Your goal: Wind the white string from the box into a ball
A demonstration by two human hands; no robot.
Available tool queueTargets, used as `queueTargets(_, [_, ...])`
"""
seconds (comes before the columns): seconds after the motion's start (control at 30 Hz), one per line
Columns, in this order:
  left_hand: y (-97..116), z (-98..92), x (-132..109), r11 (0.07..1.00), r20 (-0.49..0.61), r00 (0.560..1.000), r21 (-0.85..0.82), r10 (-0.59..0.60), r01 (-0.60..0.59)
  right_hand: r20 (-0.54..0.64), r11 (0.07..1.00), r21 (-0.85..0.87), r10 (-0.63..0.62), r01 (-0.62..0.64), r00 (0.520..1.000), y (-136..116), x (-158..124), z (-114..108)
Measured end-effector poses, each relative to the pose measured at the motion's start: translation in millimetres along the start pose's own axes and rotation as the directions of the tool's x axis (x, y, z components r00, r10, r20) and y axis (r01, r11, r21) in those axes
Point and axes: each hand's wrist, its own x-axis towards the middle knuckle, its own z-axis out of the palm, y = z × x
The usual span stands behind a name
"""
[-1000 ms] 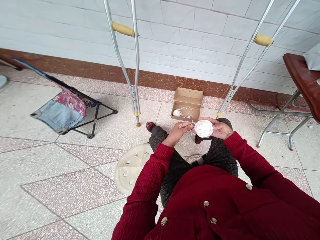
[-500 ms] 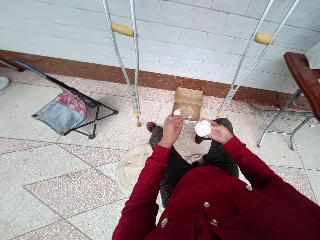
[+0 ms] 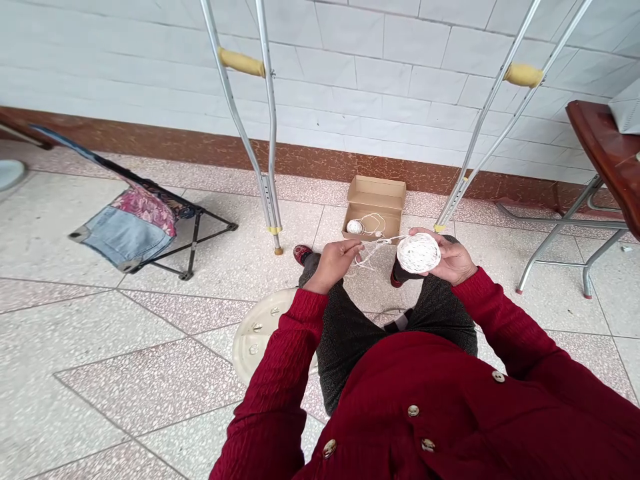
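Note:
My right hand [image 3: 454, 261] grips a round white woven cord piece [image 3: 419, 253], which faces up toward me. From it a loose white cord [image 3: 370, 255] runs left to my left hand [image 3: 336, 262], whose fingers are pinched on it. Several slack loops of the cord hang between the hands, above the floor. Beyond them a small open cardboard box [image 3: 376, 190] stands on the floor by the wall. Inside the box lie a white ball of cord [image 3: 355, 227] and a curled strand.
Two metal crutches with yellow grips, the left crutch [image 3: 270, 193] and the right crutch [image 3: 465, 170], lean on the wall. A folding stool [image 3: 130, 227] stands at left, a round plastic stool [image 3: 257, 340] beside my leg, and a brown table [image 3: 600, 153] at right.
The woven piece has moved right and turned its face more toward me. My left hand has drawn left and down, so the hands are farther apart with the cord between them.

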Motion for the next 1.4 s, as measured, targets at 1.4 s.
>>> queueTargets(1.4, [17.3, -13.5, 28.0, 0.992, -0.29, 0.948, -0.052, -0.129, 0.119, -0.065, 0.989, -0.111, 0.087, -0.094, 0.994, 9.3, -14.6, 15.3])
